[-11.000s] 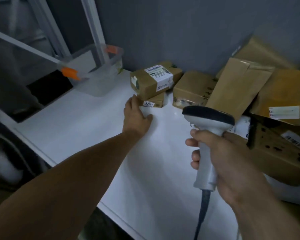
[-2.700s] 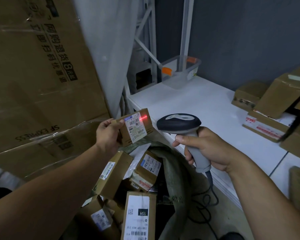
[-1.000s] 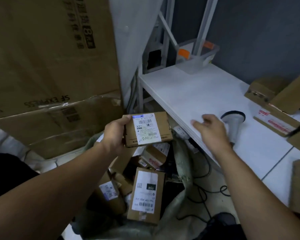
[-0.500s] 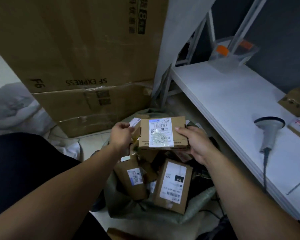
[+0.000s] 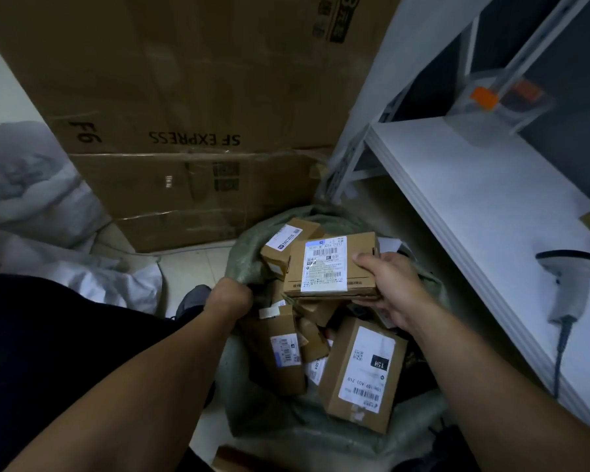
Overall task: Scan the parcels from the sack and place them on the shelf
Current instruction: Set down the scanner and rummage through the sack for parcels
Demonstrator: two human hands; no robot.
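The right hand [image 5: 389, 287] grasps a labelled parcel [image 5: 331, 267] by its right edge, just above the open sack [image 5: 334, 437]. Left of it, the left hand [image 5: 230, 298] dips into the sack (fingers hidden, grip impossible to tell). The scanner [image 5: 571, 284] lies on the shelf [image 5: 474, 185], off to the right hand's right.

an sf express carton [image 5: 191, 80] sits above a taped carton [image 5: 184, 195], white bags [image 5: 92, 281] beside.
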